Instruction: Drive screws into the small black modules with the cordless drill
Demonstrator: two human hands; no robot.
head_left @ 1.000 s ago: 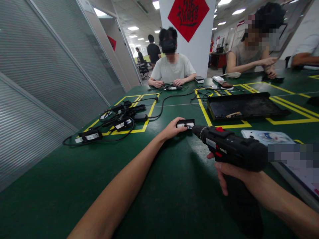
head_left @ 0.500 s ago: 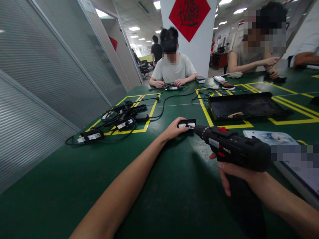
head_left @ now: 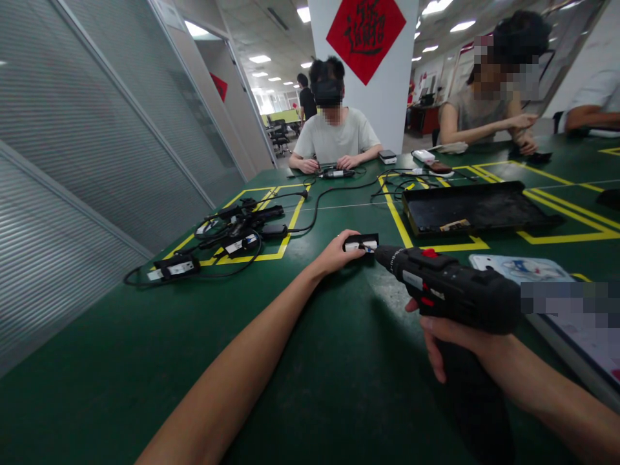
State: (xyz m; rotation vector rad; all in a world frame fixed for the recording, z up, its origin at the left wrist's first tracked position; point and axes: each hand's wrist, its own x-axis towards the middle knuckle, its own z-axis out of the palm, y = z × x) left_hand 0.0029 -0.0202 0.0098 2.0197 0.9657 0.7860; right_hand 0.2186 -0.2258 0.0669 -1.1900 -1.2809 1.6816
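My left hand (head_left: 336, 253) rests on the green table, its fingers closed on the left end of a small black box with a white label (head_left: 361, 243). My right hand (head_left: 453, 339) is wrapped round the grip of a black cordless drill with red buttons (head_left: 450, 289). The drill points away from me and its tip touches the right side of the small box.
A black tray (head_left: 479, 206) lies in a yellow-taped square to the right. Several black adapters with cables (head_left: 227, 239) lie in a taped square at the left. A flat sheet (head_left: 523, 266) lies beside the drill. Other people sit at the far table edge.
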